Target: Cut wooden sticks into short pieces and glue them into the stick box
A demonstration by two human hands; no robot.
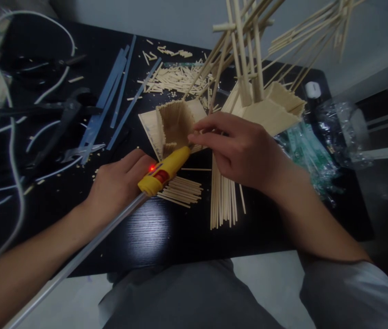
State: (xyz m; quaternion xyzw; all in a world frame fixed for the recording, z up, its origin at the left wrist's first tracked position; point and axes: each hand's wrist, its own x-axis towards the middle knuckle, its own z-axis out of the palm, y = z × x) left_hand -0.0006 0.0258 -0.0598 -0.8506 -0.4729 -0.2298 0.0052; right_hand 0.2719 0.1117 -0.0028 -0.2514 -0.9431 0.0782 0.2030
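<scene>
My left hand (120,185) is wrapped round a yellow glue gun (165,171) with a lit red light; a long glue stick (77,260) runs out of its back toward me. Its nozzle points into a small box-like piece made of bamboo sticks (175,123). My right hand (240,148) reaches from the right, its fingers pinched on that piece's near edge. Behind the hands rises a taller stick model (265,107) with long skewers fanning upward.
Loose skewers (223,198) and a short cut bundle (182,189) lie on the black table (152,233). Pliers (60,123), blue strips (111,98), white cable (12,137) are at left, stick offcuts (176,77) at the back, plastic wrappers (317,153) at right.
</scene>
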